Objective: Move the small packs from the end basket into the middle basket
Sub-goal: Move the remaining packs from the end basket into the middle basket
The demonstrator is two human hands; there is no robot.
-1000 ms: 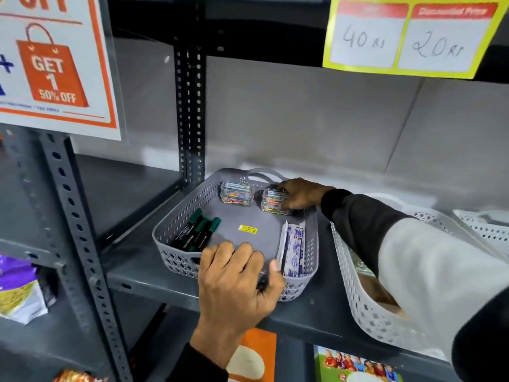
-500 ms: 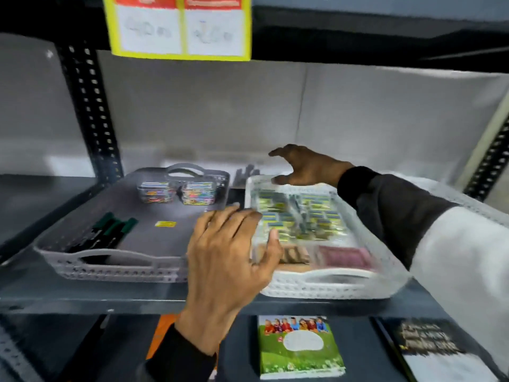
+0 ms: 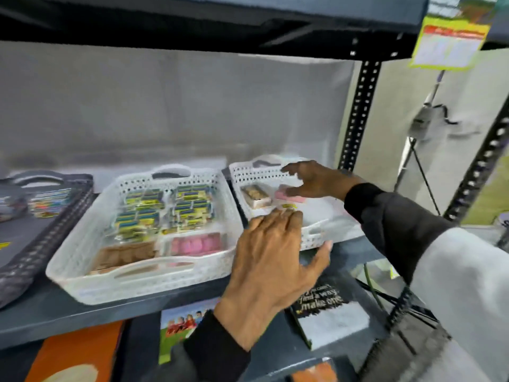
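Three baskets stand in a row on the grey shelf. The white end basket (image 3: pixel 325 235) at the right holds a brown pack (image 3: pixel 254 195) and a pink pack (image 3: pixel 289 195). My right hand (image 3: pixel 314 180) hovers over that basket with fingers spread, its thumb at the pink pack; whether it touches is blurred. The white middle basket (image 3: pixel 82 252) holds several yellow-blue small packs (image 3: pixel 165 210), a brown pack (image 3: pixel 124 256) and a pink pack (image 3: pixel 197 245). My left hand (image 3: pixel 272 266) is open, fingers on the end basket's front left rim.
A dark grey basket (image 3: pixel 33 244) with colourful packs stands at the left. The shelf's black upright (image 3: pixel 358 114) rises just behind the end basket. Books lie on the lower shelf, one black (image 3: pixel 325 307). A yellow price tag (image 3: pixel 451 42) hangs at top right.
The view swung right from the grey basket to the white ones. My right hand left the pack in the grey basket and reached over the end basket. My left hand shifted right too.
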